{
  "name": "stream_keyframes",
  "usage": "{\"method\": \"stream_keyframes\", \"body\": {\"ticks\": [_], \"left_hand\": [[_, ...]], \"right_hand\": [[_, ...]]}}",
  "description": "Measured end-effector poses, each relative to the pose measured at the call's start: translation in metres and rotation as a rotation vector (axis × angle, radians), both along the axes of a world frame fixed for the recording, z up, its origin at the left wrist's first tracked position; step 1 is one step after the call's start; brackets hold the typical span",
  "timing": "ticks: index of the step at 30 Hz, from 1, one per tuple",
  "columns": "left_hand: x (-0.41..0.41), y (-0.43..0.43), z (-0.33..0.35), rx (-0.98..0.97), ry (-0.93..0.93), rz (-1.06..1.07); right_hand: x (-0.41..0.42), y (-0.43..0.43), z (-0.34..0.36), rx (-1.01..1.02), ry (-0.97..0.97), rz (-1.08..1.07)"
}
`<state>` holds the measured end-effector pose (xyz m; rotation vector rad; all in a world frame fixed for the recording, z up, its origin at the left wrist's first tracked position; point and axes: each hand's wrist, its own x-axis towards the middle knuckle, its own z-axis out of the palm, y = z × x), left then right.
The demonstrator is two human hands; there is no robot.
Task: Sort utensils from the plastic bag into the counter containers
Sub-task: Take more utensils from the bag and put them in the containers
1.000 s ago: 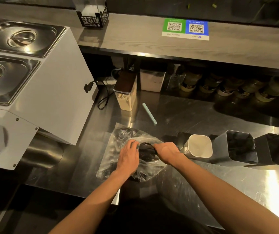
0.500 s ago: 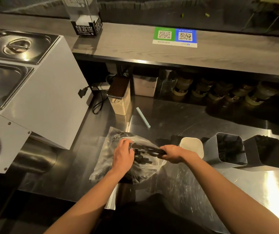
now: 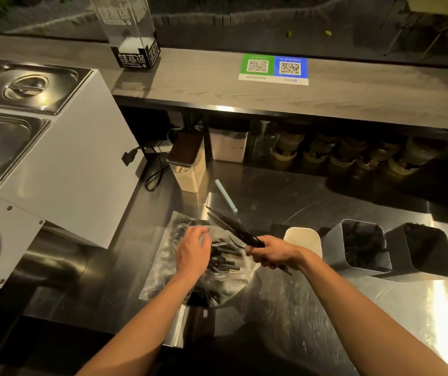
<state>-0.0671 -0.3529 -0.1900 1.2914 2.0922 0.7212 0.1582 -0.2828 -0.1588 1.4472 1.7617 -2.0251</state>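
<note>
Black plastic by the fistful: gripping a slim bundle of utensils (image 3: 233, 229) in the right hand (image 3: 274, 253), fingers wrapped round the handles, working ends fanned up and away to that hand's far left, clear of the plastic bag (image 3: 160, 270). Held by the handles, probably, to keep the pieces aligned for a single drop.

Laying the left hand (image 3: 193, 251) knuckles-up on the crinkled clear film, just left of the gripping hand, over a heap of more dark handles, some pale-tipped. Impossible to say whether pinching the film or merely resting on it. Likely steadying the bag's mouth against sliding on the slick, scuffed steel counter (image 3: 298, 308).

Waiting immediately right of the gripping hand: a white container (image 3: 302, 237), round-cornered and matte. Further right, a grey container (image 3: 358, 248) bristling with dark pieces, then a dark container (image 3: 421, 253), mouths apparently angled toward the person for easy loading. Sorting seemingly well under way, with plenty left in the bag.
</note>
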Motion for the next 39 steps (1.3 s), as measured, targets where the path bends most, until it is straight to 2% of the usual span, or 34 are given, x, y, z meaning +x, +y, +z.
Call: {"method": "stream_keyframes", "body": {"ticks": [2, 4, 6, 10, 13, 15, 18, 22, 26, 30, 33, 37, 39], "left_hand": [[0.008, 0.004, 0.011, 0.03, -0.235, 0.073], [0.018, 0.008, 0.025, 0.01, -0.653, 0.158], [0.024, 0.011, 0.038, -0.062, -1.009, 0.132], [0.029, 0.013, 0.05, -0.212, -1.219, -0.043], [0.036, 0.021, 0.06, -0.221, -1.357, 0.06], [0.039, 0.026, 0.063, -0.211, -1.377, 0.143], [0.042, 0.028, 0.061, -0.23, -1.306, 0.184], [0.042, 0.029, 0.051, -0.207, -1.255, 0.209], [0.042, 0.033, 0.046, -0.147, -1.263, 0.33], [0.046, 0.038, 0.05, -0.084, -1.307, 0.482], [0.045, 0.038, 0.052, -0.067, -1.32, 0.521], [0.042, 0.04, 0.052, -0.019, -1.223, 0.634], [0.039, 0.042, 0.051, -0.019, -1.223, 0.697]], "right_hand": [[-0.008, -0.002, 0.002, -0.063, 0.089, -0.062], [-0.018, -0.004, 0.006, -0.129, 0.185, -0.106], [-0.027, -0.006, 0.012, -0.207, 0.293, -0.127], [-0.046, -0.009, 0.018, -0.408, 0.464, -0.23], [-0.056, -0.01, 0.019, -0.43, 0.449, -0.296], [-0.057, -0.01, 0.02, -0.417, 0.436, -0.284], [-0.056, -0.009, 0.022, -0.354, 0.449, -0.263], [-0.059, -0.011, 0.02, -0.174, 0.433, -0.263], [-0.064, -0.016, 0.017, 0.058, 0.348, -0.331], [-0.073, -0.021, 0.016, 0.343, 0.153, -0.302], [-0.076, -0.023, 0.015, 0.473, 0.078, -0.28], [-0.078, -0.027, 0.012, 0.776, -0.135, -0.207], [-0.078, -0.03, 0.01, 0.925, -0.177, -0.213]]}}
